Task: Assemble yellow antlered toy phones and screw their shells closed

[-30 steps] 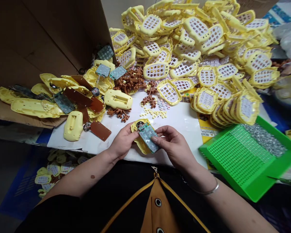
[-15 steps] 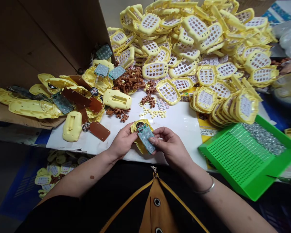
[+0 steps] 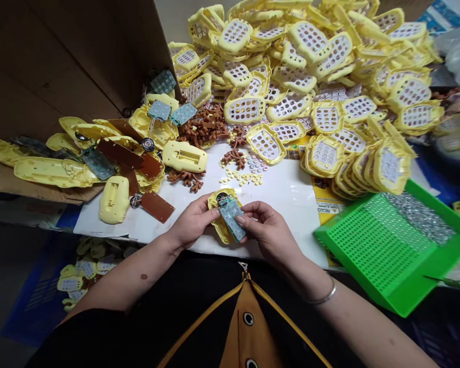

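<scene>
My left hand (image 3: pixel 193 221) is closed on the left side of a yellow plastic shell (image 3: pixel 222 232), held over the front of the table. A green circuit board (image 3: pixel 232 217) lies tilted over the shell, pinched at its right edge by the thumb and fingers of my right hand (image 3: pixel 266 227). Near the top of the shell a dark round speaker (image 3: pixel 222 197) shows, with thin wires by the board's upper end. The board hides much of the shell's inside.
Yellow front covers (image 3: pixel 310 43) are heaped at the back. Brown rubbery pieces (image 3: pixel 203 128) and small yellow rings (image 3: pixel 241 178) lie ahead of my hands. Yellow back shells (image 3: pixel 115 199) with boards are on the left. A green basket (image 3: pixel 368 255) holding screws (image 3: pixel 421 214) stands right.
The circuit board has shifted very slightly over the shell. Both hands keep their grip in nearly the same place.
</scene>
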{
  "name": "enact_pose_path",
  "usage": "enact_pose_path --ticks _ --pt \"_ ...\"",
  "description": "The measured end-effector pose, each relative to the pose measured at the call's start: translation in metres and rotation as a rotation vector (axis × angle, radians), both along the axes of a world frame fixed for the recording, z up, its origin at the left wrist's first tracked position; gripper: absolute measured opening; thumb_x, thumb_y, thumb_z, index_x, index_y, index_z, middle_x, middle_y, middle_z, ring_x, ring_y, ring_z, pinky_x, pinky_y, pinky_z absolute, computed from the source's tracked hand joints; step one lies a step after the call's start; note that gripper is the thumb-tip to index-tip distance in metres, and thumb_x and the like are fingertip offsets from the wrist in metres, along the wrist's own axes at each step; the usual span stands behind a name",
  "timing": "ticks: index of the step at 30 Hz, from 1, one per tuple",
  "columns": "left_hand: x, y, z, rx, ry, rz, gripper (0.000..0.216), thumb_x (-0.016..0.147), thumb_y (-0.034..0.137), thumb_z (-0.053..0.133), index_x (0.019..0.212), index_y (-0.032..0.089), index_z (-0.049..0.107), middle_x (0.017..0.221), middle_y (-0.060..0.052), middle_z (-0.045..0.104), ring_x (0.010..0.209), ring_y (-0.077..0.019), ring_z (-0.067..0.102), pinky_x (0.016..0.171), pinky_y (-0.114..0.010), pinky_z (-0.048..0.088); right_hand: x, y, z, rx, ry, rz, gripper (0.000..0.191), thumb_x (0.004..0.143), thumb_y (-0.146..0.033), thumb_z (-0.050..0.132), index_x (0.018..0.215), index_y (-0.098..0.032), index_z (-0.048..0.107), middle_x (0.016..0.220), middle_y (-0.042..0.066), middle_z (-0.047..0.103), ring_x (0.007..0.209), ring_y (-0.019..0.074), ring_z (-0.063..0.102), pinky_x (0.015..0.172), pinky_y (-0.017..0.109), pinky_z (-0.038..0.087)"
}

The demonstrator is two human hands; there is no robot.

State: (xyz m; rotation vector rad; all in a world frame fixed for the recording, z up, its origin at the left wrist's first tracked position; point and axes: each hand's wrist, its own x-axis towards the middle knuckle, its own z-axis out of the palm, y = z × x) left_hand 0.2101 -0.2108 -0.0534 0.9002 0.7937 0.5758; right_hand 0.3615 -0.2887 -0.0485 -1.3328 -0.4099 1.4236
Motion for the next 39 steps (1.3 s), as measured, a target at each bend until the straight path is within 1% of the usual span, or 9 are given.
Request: enact_pose_path --ticks 9,15,17,22,25,28,31,34,39 --pt "-0.008 0.002 0.007 -0.112 -0.071 -0.123 0.055 0.058 0.017 0.079 0.111 0.015 0.065 0.103 -0.008 0.070 0.099 -0.0257 0.063 0.088 -0.035 0.046 -0.005 -0.002 -0.006 -0.003 -0.028 0.004 0.050 0.050 -0.042 0.087 0.081 -0.019 0.055 0.062 -0.007 0.059 0.049 0.0100 0.058 0.041 0.023 0.054" --pt "0.003 -0.002 0.006 -0.084 0.037 -0.012 0.039 0.064 0.025 0.080 0.097 0.014 0.064 0.092 -0.005 0.070 0.083 -0.0185 0.063 0.080 -0.032 0.049 -0.008 -0.003 -0.009 -0.006 -0.146 0.080 0.047 0.060 -0.049 0.079 0.086 -0.022 0.050 0.068 -0.007 0.055 0.047 0.0112 0.058 0.042 0.027 0.053" --pt "0.005 -0.002 0.005 -0.109 0.050 0.032 0.038 0.063 0.025 0.080 0.095 0.014 0.064 0.090 -0.005 0.070 0.081 -0.0181 0.064 0.079 -0.033 0.049 -0.005 -0.005 -0.009 0.021 -0.326 0.156 0.039 0.069 -0.051 0.072 0.087 -0.022 0.051 0.069 -0.006 0.057 0.044 0.0105 0.056 0.041 0.026 0.050" --pt "0.005 0.000 0.005 -0.176 0.019 -0.005 0.035 0.063 0.022 0.078 0.094 0.012 0.065 0.087 -0.005 0.070 0.079 -0.0173 0.063 0.079 -0.032 0.049 0.009 -0.011 0.003 0.316 -1.199 0.308 0.021 0.088 -0.039 0.056 0.093 -0.020 0.064 0.086 0.006 0.064 0.060 0.0130 0.060 0.055 0.027 0.052" --pt "0.004 0.002 0.006 -0.175 0.019 -0.030 0.033 0.064 0.021 0.077 0.093 0.013 0.065 0.085 -0.004 0.070 0.078 -0.0161 0.063 0.076 -0.030 0.048 0.019 -0.007 0.010 0.586 -1.371 0.370 0.040 0.087 -0.039 0.058 0.119 -0.016 0.057 0.111 0.016 0.060 0.099 0.0243 0.064 0.080 0.038 0.057" --pt "0.004 0.003 0.007 -0.172 0.049 -0.047 0.031 0.063 0.020 0.077 0.091 0.014 0.065 0.082 -0.002 0.068 0.074 -0.0149 0.061 0.072 -0.028 0.047 0.022 -0.001 0.011 0.689 -1.387 0.609 0.069 0.081 -0.037 0.067 0.139 -0.013 0.039 0.139 0.024 0.042 0.128 0.0334 0.046 0.099 0.049 0.049" --pt "0.003 0.002 0.007 -0.137 0.068 -0.062 0.030 0.063 0.018 0.076 0.091 0.014 0.065 0.080 -0.001 0.067 0.073 -0.0138 0.059 0.071 -0.027 0.046 0.020 0.003 0.007 0.662 -1.416 0.734 0.081 0.077 -0.033 0.071 0.143 -0.010 0.031 0.142 0.027 0.039 0.129 0.0362 0.045 0.098 0.051 0.049" --pt "0.003 0.002 0.008 -0.099 0.118 -0.091 0.028 0.065 0.018 0.074 0.091 0.014 0.064 0.081 -0.001 0.066 0.075 -0.0140 0.058 0.071 -0.027 0.046 0.016 0.004 0.002 0.656 -1.453 0.722 0.090 0.071 -0.035 0.076 0.143 -0.010 0.028 0.137 0.027 0.044 0.121 0.0360 0.052 0.093 0.049 0.053" --pt "0.003 0.005 0.010 -0.022 0.172 -0.146 0.029 0.069 0.023 0.072 0.095 0.014 0.064 0.086 -0.003 0.068 0.082 -0.0167 0.059 0.076 -0.028 0.046 0.014 0.004 -0.003 0.731 -1.546 0.691 0.081 0.071 -0.040 0.077 0.139 -0.017 0.038 0.134 0.023 0.048 0.114 0.0357 0.057 0.090 0.050 0.054"
